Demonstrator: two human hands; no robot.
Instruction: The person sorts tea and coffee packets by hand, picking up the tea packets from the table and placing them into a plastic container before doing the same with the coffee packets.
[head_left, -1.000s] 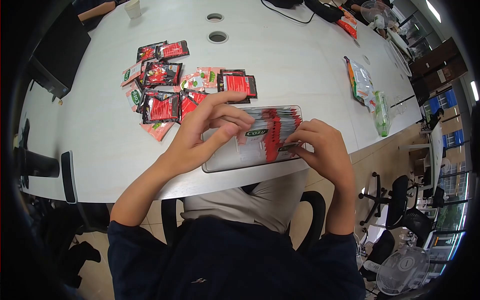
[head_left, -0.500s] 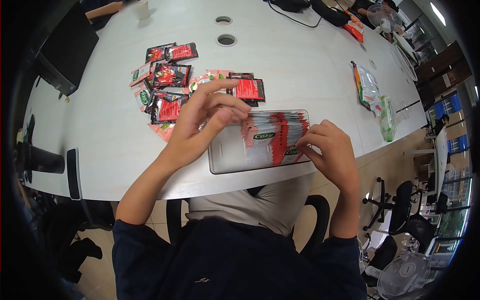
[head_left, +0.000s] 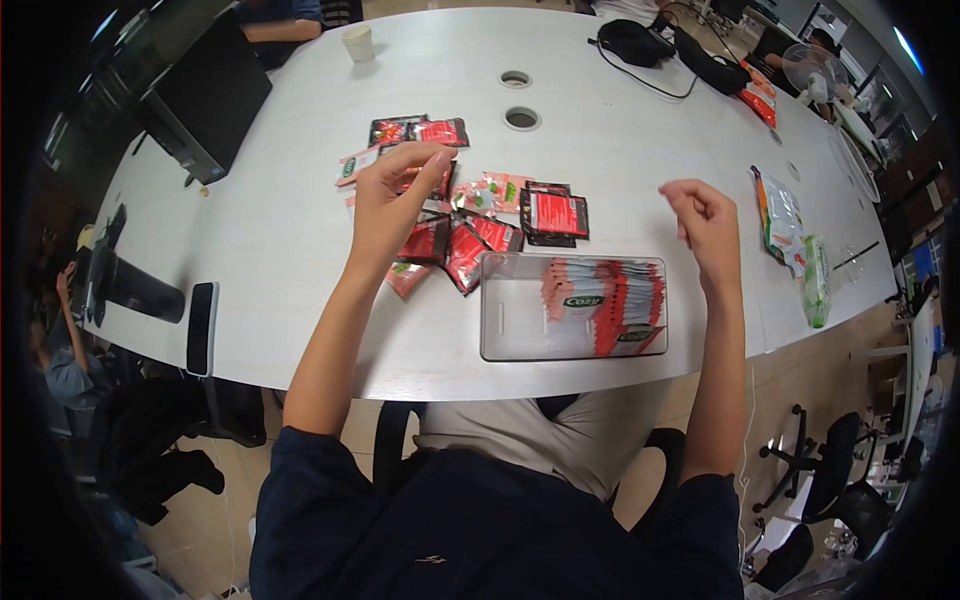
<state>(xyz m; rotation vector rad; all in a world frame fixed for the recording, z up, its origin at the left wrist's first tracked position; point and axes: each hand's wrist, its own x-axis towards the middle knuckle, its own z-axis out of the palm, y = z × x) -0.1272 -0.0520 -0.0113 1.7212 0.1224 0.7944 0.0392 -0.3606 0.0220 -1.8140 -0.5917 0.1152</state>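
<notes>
My left hand [head_left: 395, 205] hovers over the left part of a loose pile of sachets, its thumb and fingers stretched out, and no sachet shows in its grip. Red and black sachets [head_left: 428, 240] and pink ones [head_left: 505, 188] make up the pile, some covered by that hand. A clear plastic box [head_left: 515, 335] sits near the table's front edge. Packed upright in its middle and right side is a row of pink and red sachets [head_left: 600, 300], some marked "Cozy". Raised beyond the box's right side, my right hand [head_left: 708, 225] has loosely bent fingers and holds nothing visible.
On the white table [head_left: 640, 130] lie a phone [head_left: 202, 328], a dark cylinder [head_left: 140, 295], a black computer case [head_left: 210, 95] and a paper cup [head_left: 358, 43]. To the right are snack bags [head_left: 782, 220] and a green-and-clear packet [head_left: 816, 285]. Another person's arm [head_left: 285, 30] rests across the table.
My right hand has left the sachets in the box and risen to the right. My left hand has moved from the box's edge over the pile. The view has shifted.
</notes>
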